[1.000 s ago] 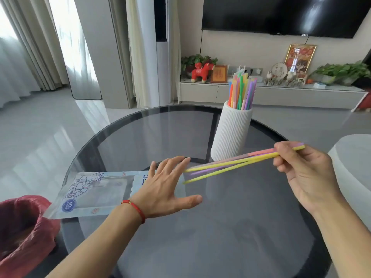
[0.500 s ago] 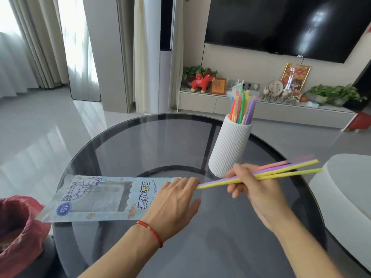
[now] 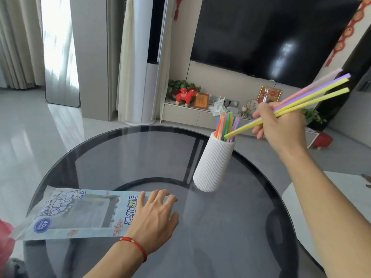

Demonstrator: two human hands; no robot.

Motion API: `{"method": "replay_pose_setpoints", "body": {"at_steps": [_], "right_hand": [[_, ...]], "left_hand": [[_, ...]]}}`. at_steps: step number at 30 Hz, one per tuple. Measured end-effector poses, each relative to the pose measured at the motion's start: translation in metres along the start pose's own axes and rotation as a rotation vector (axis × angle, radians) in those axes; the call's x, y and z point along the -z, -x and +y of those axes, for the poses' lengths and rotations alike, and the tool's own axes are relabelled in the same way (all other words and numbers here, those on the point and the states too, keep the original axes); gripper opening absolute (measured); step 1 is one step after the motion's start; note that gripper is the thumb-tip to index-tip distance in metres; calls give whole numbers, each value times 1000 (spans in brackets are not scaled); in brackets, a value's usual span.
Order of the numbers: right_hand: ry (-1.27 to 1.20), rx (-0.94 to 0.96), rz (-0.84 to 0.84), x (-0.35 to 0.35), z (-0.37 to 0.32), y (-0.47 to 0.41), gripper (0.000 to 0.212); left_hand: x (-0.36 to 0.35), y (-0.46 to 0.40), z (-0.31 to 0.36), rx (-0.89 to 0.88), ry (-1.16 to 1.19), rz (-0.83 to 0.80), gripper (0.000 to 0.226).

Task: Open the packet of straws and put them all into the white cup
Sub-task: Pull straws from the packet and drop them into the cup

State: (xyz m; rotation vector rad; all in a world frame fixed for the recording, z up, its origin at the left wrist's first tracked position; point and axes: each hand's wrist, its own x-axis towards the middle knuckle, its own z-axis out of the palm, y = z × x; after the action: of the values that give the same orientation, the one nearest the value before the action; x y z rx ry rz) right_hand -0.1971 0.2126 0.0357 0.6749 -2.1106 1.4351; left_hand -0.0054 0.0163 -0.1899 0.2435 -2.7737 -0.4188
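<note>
Your right hand [image 3: 281, 125] is raised above and to the right of the tall white ribbed cup [image 3: 213, 165], its fingers curled round a small bunch of thin plastic straws, two yellow, one purple and one pink [image 3: 313, 95]. The bunch slants down to the left, and the lower yellow tips reach the cup's mouth, just at the cluster of multicoloured straws already standing upright inside it [image 3: 226, 125]; whether those tips have passed below the rim you cannot tell. The cup stands on the round dark glass counter [image 3: 124, 157], towards its far right part. Your left hand [image 3: 154, 217] lies to the near left of the cup, palm down with fingers straight and spread, holding nothing and pressing on the right end of the flat pale blue plastic straw packet [image 3: 76, 213]. That packet lies flat on the counter and stretches away to the left of the cup, its far end overhanging the counter's edge. A thin red cord bracelet [image 3: 136, 245] circles your left wrist. At the far left edge, beyond the packet, a red bag [image 3: 5, 235] shows in part.
</note>
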Motion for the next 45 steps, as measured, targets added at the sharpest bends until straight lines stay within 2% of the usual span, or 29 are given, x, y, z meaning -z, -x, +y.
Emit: {"method": "replay_pose_setpoints", "body": {"at_steps": [7,11,15,17,19,20,22,24,26,28,30,34,36,39,40,45], "right_hand": [[316,-31,-190,-33,-4,-23,34],[479,-75,-183,-49,-2,-23,36],[699,-36,-117,-64,3,-11,42],[637,-51,-133,-69,7,-8,34],[429,-96,-96,-69,10,-7,25],[328,-116,-60,-68,9,-7,27],[204,-72,24,-64,4,-10,47],[143,51,93,-59,-6,-15,71],[120,185,96,-56,-15,-20,94],[151,299,45,-57,-21,-25,105],[211,325,-37,-57,-25,-25,98],[431,314,-117,-59,-10,-15,53],[441,298,-133,-60,-5,-12,52],[412,338,-201,-58,-7,-15,76],[425,360,-242,-58,-8,-19,75],[596,358,-372,-57,-1,-6,37]], "left_hand": [[2,2,3,21,16,-6,34],[2,2,3,29,37,-18,35],[4,1,4,31,30,-34,36],[4,2,4,26,26,-39,36],[5,2,3,24,26,-41,37],[6,2,4,23,23,-40,37],[5,1,4,13,11,-35,38],[5,0,4,11,12,-32,38],[3,-1,3,12,18,-29,37],[2,-1,2,12,33,-12,37],[2,0,2,6,43,-3,36],[3,0,1,-6,58,14,35],[5,0,1,-9,70,29,33],[6,0,1,-16,79,52,32],[7,-1,0,-16,76,54,33],[11,0,-3,-3,66,65,34]]}}
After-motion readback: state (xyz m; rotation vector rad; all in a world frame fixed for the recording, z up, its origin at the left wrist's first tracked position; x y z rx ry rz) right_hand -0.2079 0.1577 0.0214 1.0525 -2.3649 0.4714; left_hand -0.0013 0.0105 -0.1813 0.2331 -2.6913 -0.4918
